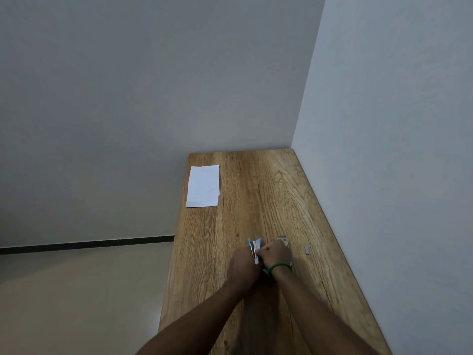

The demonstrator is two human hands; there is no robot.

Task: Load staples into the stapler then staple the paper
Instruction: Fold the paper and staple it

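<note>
Head view: paper point(203, 186) lies far left of the stapler point(255, 248), well apart. Left hand point(243, 265) is clamped on the opened stapler; right hand point(277, 254) pinches at its channel, contents too small to tell. Seat the strip flat before closing, I judge. Right of the stapler sit 1 box point(283, 240), contents hidden, and 1 staple strip point(307, 249).

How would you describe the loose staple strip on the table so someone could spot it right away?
Start at the wooden table against the right wall. Look just right of the right hand, which is on the blue stapler. The staple strip is the small grey metal bar lying alone on bare wood, touching nothing.
</note>
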